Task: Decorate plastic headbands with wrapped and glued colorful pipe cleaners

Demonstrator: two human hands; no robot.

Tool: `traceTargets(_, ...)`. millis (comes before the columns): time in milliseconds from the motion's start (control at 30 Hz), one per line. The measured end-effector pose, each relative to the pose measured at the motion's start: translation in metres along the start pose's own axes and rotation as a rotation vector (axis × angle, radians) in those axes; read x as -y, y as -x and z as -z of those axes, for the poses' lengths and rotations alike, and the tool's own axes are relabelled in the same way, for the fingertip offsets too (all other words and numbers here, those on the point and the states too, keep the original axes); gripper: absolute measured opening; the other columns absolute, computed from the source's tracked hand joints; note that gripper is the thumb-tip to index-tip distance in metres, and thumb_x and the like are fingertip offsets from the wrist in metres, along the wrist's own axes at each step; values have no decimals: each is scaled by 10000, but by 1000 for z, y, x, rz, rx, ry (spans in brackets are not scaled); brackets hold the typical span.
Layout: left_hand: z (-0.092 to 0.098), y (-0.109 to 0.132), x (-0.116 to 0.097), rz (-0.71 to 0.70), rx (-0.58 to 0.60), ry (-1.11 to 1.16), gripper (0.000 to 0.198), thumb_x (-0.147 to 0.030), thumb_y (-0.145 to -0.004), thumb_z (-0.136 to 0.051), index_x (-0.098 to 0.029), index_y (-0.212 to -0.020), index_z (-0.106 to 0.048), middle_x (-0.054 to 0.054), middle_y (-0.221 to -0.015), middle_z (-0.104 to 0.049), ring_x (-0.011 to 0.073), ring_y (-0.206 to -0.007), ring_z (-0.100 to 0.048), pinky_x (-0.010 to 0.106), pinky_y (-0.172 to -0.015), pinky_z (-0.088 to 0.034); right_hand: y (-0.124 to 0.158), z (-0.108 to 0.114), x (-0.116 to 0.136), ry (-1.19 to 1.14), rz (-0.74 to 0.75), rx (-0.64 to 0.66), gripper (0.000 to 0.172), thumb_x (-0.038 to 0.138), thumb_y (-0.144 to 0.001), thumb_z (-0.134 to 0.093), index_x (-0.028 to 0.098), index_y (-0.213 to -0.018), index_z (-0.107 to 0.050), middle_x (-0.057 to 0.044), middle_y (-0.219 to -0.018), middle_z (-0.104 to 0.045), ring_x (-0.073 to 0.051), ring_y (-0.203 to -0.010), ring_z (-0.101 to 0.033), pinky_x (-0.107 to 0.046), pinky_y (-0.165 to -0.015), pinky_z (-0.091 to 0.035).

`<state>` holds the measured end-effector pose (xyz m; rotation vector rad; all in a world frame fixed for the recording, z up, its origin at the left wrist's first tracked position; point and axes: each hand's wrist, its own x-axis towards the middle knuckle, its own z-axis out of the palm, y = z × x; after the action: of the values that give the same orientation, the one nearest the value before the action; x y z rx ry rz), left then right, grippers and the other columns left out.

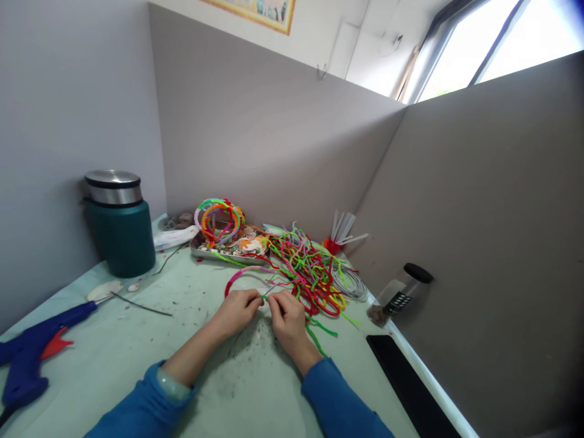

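Close together above the middle of the table, my left hand (240,310) and my right hand (288,316) pinch a green pipe cleaner (264,297), of which only a short bit shows between the fingertips. A thin dark wire seems to run through the same spot. From behind my left hand a pink and red pipe cleaner (237,277) curves up and to the right; whether it joins the green one I cannot tell. Just beyond my right hand lies a tangled heap of red, green, pink and yellow pipe cleaners (314,267).
A metal tray (214,253) holds shells and pebbles, with colourful rings (219,220) on top. At left stand a teal flask (121,231) and a blue glue gun (36,347). Glue sticks (343,228), a clear jar (401,293) and a black slab (406,377) line the right side.
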<state>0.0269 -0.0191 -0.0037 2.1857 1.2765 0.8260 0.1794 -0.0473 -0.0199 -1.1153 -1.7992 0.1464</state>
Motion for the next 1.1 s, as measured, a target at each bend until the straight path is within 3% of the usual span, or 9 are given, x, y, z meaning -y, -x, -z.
traceTargets(233, 4, 0, 1, 2, -36, 41, 278, -287, -830, -382, -184, -586, -463, -27, -540, -474, 123, -556, -439, 224, -533, -283, -1, 0, -1, 55, 0, 81, 220, 209, -887, -434, 177, -766, -615, -35, -721, -607, -145, -693, -553, -240, -641, -400)
traceTargets(667, 6, 0, 3, -31, -57, -24, 323, -367, -835, -407, -173, -633, -566, -28, -553, -497, 114, -549, -428, 219, -535, -286, 1, -5, -5, 136, -16, 124, 204, 221, -884, -451, 193, -776, -621, -30, -738, -626, -149, -705, -574, -233, -638, -396)
traceTargets(900, 15, 2, 1, -5, -291, -89, 315, -381, -846, -406, -181, -662, -563, -34, -550, -486, 104, -517, -416, 210, -538, -293, -2, 5, -17, 279, -13, 100, 236, 341, -890, -476, 205, -773, -630, -35, -739, -640, -156, -696, -585, -244, -633, -389)
traceTargets(1100, 24, 3, 4, 100, -542, -93, 302, -393, -850, -417, -178, -701, -567, -38, -539, -464, 95, -492, -402, 201, -511, -278, -8, 23, -46, 454, -70, -41, 173, 329, -861, -519, 205, -806, -627, -54, -754, -644, -184, -714, -571, -278, -647, -366)
